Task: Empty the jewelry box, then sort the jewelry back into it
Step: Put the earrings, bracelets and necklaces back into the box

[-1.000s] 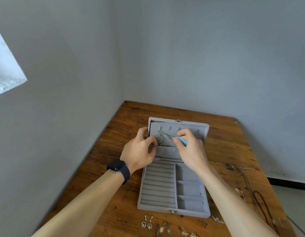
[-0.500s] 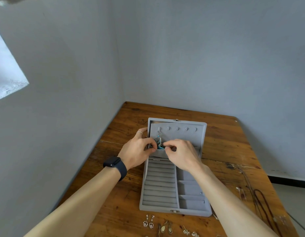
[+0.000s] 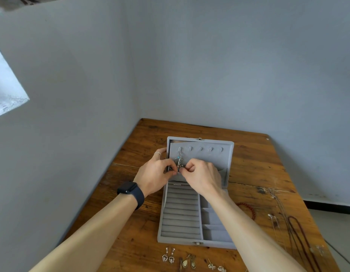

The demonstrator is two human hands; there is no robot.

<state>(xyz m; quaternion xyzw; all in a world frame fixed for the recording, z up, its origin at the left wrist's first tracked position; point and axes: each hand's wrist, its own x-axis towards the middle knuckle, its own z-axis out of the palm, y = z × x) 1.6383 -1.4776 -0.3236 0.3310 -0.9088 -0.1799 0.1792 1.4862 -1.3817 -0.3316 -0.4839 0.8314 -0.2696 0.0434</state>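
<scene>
One wooden surface (image 3: 248, 173) carries the open jewelry box (image 3: 180, 216), its tray bare, so sorting back looks underway. At the upright lid (image 3: 209, 160), the left hand (image 3: 154, 173) and right hand (image 3: 203, 173) each hold a narrow grip on the lower end of a necklace (image 3: 179, 160) hanging from the leftmost hook (image 3: 179, 148). The next move probably calls for tucking its tail in, then fetching the earrings (image 3: 168, 256).
</scene>
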